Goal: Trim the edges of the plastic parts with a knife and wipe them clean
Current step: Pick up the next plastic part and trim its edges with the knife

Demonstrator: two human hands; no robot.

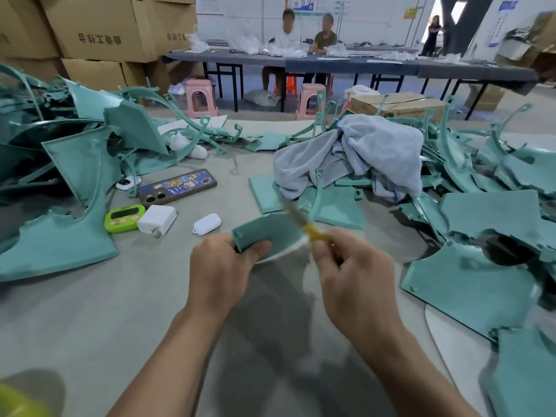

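My left hand point(221, 266) grips a small teal plastic part point(267, 233) by its near left end, thumb on top. My right hand point(352, 272) holds a knife point(304, 222) with a yellow handle; its blurred blade lies across the part's right edge. Both hands hover above the grey table point(120, 311) at its middle. A grey-blue cloth point(361, 155) lies bunched on teal parts behind the hands.
Heaps of teal plastic parts lie left point(60, 182) and right point(481, 236). A phone point(177, 186), green timer point(123, 218), white charger point(157, 219) and white earbud case point(207, 224) sit left of the hands. Cartons, pink stools and seated people are behind.
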